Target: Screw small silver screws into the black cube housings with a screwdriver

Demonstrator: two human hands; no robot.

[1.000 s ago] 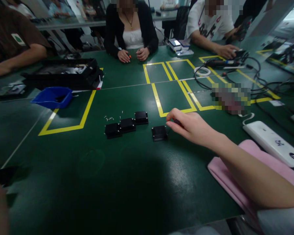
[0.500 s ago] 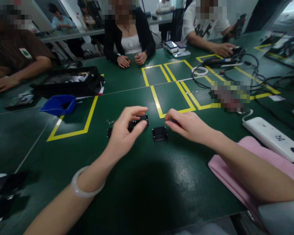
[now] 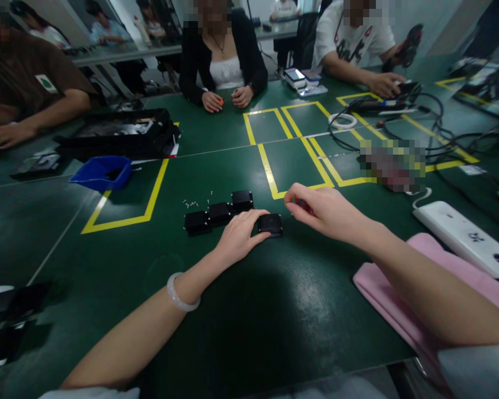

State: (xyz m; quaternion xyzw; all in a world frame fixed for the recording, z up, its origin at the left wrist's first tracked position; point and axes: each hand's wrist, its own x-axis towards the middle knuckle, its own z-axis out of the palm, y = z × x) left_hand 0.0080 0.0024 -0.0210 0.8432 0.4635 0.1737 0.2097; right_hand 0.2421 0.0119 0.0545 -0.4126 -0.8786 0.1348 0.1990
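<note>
My left hand [image 3: 242, 237] rests on the table with its thumb and fingers around the left side of a small black square part [image 3: 271, 224]. That part lies flat and has small bright spots at its corners. Just to its right, my right hand [image 3: 318, 209] is closed in a pinch, with something small and dark in its fingers, mostly hidden. Three similar black parts stand in a slanting row beyond my left hand: a left one [image 3: 195, 221], a middle one [image 3: 219, 213] and a right one [image 3: 242, 200]. Several tiny screws [image 3: 191, 203] lie scattered behind the row.
A blue scoop-shaped bin [image 3: 102, 173] and a black tray [image 3: 118, 133] stand at the left. At the right are a white power bank-like device [image 3: 468, 237], a pink cloth [image 3: 426, 266] and tangled black cables [image 3: 434, 124]. Co-workers sit across the green table.
My left hand has moved right and down from over the row onto the single black part, uncovering the row and the screws. My right hand has hardly moved.
</note>
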